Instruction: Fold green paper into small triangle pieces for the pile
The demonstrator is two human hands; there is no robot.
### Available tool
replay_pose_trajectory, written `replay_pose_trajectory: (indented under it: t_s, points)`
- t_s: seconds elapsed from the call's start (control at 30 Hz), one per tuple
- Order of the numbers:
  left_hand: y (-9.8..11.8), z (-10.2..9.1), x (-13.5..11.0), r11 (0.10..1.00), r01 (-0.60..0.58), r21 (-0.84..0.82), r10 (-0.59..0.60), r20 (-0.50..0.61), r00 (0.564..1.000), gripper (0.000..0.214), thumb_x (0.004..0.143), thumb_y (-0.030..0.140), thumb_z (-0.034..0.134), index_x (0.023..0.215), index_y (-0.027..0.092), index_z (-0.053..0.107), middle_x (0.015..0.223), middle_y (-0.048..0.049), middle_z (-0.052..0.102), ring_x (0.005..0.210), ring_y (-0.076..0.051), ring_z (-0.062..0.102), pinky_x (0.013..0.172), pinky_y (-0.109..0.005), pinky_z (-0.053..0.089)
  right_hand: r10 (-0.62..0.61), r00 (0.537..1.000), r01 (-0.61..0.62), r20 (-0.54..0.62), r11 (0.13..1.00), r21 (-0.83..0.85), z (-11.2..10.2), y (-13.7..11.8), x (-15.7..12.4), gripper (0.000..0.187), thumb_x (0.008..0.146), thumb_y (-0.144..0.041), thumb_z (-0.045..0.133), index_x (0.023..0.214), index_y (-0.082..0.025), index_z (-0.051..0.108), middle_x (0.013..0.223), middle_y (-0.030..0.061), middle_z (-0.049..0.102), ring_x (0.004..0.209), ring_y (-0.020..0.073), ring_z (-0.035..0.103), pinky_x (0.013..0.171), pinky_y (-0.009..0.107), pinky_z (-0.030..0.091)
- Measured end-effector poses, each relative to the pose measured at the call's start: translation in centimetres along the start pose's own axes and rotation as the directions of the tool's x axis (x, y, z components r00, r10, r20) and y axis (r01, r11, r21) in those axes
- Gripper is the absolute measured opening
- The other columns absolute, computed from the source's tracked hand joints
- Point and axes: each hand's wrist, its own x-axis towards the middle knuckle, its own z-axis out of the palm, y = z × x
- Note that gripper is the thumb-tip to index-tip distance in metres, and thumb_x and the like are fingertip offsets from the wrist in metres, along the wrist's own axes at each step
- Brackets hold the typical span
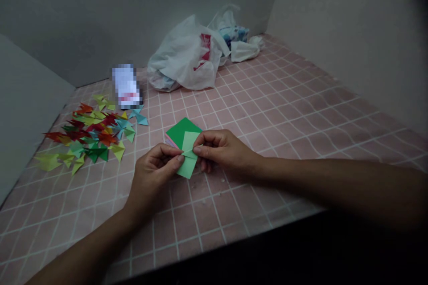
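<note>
Light green folded paper piece (187, 168): near frame middle, between both hands | long way: up-down, top leaned right | middle pinched by left hand (152, 167) and right hand (222, 149), fingertips closed, equally near

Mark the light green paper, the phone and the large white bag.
Light green paper (187, 167): head view, its lower part.
Phone (127, 84): head view, lit screen's middle.
Large white bag (183, 55): head view, crumpled front side.
</note>
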Motion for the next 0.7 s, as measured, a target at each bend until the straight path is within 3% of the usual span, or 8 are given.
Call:
replay_pose_trajectory:
  t_s: [0.5,0.7]
  points:
    - [0.54,-0.02,0.02,0.994,0.109,-0.008,-0.108,0.072,0.992,0.016,0.078,0.033,0.076,0.085,0.019,0.072,0.072,0.0007,0.066,0.061,-0.011,0.056,0.056,-0.02,0.045,-0.056,0.998,0.055,-0.011,0.992,-0.112,-0.07,-0.26,-0.07,0.012,0.087,-0.019,0.061,0.075,-0.017,0.06,0.057,-0.0045,0.057,0.053,0.0073,0.054,0.052,0.019,0.043]
    - [0.53,-0.09,0.21,0.993,0.033,0.118,-0.046,0.114,0.992,0.026,0.087,0.039,0.065,0.074,0.018,0.07,0.068,-0.0001,0.06,0.062,-0.013,0.051,0.058,-0.023,0.041,-0.095,0.995,0.095,0.007,0.982,-0.164,-0.07,-0.2,-0.09,0.011,0.087,-0.018,0.06,0.076,-0.017,0.06,0.059,-0.0043,0.056,0.054,0.008,0.053,0.053,0.02,0.042]
